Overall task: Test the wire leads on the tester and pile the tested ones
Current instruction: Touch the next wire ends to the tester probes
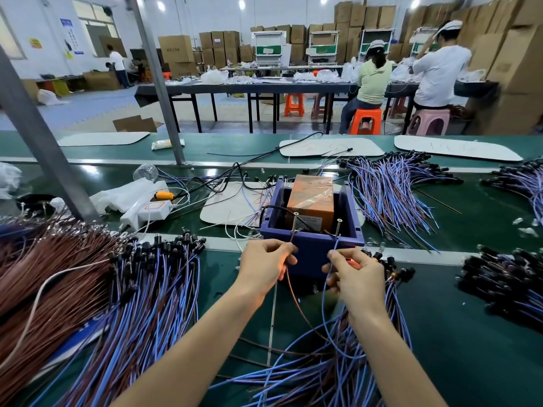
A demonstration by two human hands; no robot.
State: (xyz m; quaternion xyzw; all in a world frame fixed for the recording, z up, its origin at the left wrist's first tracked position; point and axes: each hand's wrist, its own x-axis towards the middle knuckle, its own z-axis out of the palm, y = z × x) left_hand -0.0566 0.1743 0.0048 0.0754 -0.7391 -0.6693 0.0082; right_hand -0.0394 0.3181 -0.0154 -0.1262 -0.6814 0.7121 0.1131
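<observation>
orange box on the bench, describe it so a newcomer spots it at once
At the middle of the green workbench sits a dark blue plastic bin. The orange box stands inside it, toward the back. Unlike anything nearby, it is wrapped in clear film, behind two upright screws.

On our green table (484,218) we see a white power strip (147,211) with an orange plug (164,195) at its far end, beside a crumpled plastic bag (123,195). A metal post (155,80) rises behind. Beyond, a person in pale green (371,80) sits on an orange stool (365,120) at a long dark table (235,89), with cardboard boxes (176,49) stacked behind.
</observation>
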